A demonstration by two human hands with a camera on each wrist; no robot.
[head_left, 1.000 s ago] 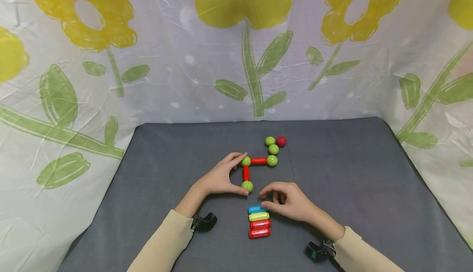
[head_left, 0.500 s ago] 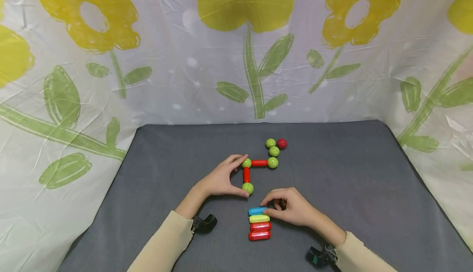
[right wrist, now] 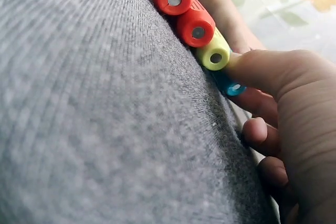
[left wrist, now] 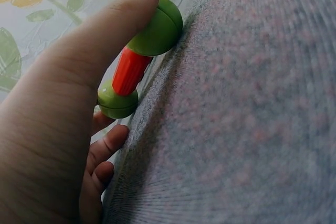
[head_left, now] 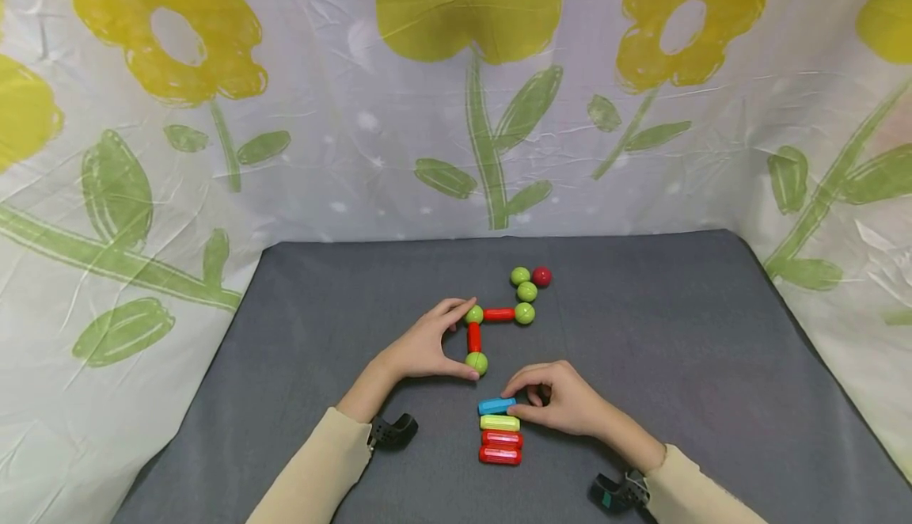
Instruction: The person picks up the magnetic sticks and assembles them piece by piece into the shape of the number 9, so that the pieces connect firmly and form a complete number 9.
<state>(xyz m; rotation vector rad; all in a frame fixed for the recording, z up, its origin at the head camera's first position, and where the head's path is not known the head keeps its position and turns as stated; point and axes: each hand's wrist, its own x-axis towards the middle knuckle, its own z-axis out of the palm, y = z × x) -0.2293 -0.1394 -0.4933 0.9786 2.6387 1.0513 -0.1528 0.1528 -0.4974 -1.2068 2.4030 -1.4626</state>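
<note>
Head view: beyond two red faceted rods and a yellow faceted rod on grey cloth, a blue faceted rod is pinched by the right hand, thumb to forefinger; farther, an angled green-ball-and-red-rod frame is held in the wide-spread left hand.

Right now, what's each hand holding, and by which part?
Left hand: L-shaped assembly, by corner ball and nearest ball. Right hand: blue rod, by its right end.

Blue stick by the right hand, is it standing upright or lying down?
Lying down: the head view shows the blue stick lengthwise, alongside the yellow stick, not end-on.
</note>
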